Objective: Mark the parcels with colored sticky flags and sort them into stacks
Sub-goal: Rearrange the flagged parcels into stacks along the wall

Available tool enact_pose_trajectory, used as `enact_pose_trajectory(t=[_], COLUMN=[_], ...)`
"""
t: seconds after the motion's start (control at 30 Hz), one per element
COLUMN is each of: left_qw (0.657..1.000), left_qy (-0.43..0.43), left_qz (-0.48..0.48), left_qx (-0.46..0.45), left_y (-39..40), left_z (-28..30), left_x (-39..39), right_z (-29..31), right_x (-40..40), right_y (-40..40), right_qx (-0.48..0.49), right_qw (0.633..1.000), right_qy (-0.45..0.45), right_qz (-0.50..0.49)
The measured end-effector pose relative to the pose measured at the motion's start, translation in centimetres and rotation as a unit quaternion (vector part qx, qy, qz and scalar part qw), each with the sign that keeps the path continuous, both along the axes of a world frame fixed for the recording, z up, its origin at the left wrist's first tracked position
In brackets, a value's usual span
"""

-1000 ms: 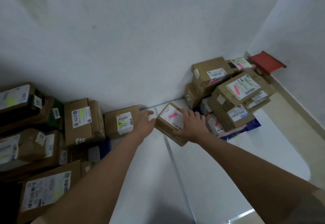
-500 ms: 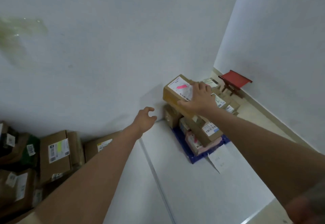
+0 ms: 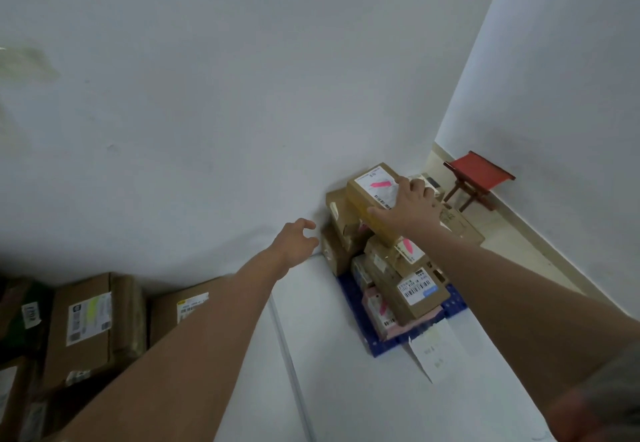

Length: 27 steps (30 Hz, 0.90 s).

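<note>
right grip (image 3: 405, 206) clamped over the near end of a pink-flagged parcel (image 3: 372, 195), setting it on top of the pink stack (image 3: 398, 268) in the corner; judged the sorting step, like colour with like. the blue pallet (image 3: 453, 303) under the grip keeps that stack off the floor. left grip (image 3: 294, 242) apart, fingers loosely curled, holding nothing, just left of the stack. yellow-flagged parcels (image 3: 90, 317) lie well apart, behind the left grip, a separate pile.

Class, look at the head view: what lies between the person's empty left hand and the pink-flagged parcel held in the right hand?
Only bare white wall shows between the left hand and the pink-flagged parcel that the right hand holds.
</note>
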<state>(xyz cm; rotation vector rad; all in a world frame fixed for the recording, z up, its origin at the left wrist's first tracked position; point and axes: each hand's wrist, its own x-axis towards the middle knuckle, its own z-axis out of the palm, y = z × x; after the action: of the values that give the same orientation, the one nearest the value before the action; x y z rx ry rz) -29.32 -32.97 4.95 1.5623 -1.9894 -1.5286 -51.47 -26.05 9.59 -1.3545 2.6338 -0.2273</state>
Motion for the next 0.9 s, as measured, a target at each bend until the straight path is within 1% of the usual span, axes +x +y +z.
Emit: enact_pose_trajectory(t=[0.17, 0.33, 0.47, 0.53, 0.67, 0.9], left_qw=[1.0, 1.0, 1.0, 1.0, 0.998, 0.985], left_qy=[-0.007, -0.001, 0.008, -0.001, -0.053, -0.147], left_qz=[-0.004, -0.004, 0.002, 0.004, 0.011, 0.071], left_qx=[0.006, 0.005, -0.002, -0.009, -0.012, 0.049], left_y=[0.4, 0.9, 1.9, 2.8, 5.6, 10.6], left_z=[-0.5, -0.2, 0.0, -0.7, -3.5, -8.8], left_x=[-1.1, -1.5, -0.8, 0.4, 4.7, 16.6], right_z=[-0.3, 0.0, 0.9, 1.0, -1.0, -7.1], right_x=[-0.4, -0.1, 1.7, 4.0, 10.8, 22.6], right_y=[0.0, 0.2, 0.6, 1.0, 1.8, 4.1], right_qx=[0.0, 0.006, -0.037, -0.064, -0.067, 0.015], right_qw=[1.0, 0.999, 0.996, 0.992, 0.981, 0.952], right_qy=[-0.009, 0.004, 0.045, 0.046, 0.024, -0.065], right_qz=[0.011, 0.035, 0.067, 0.103, 0.178, 0.298])
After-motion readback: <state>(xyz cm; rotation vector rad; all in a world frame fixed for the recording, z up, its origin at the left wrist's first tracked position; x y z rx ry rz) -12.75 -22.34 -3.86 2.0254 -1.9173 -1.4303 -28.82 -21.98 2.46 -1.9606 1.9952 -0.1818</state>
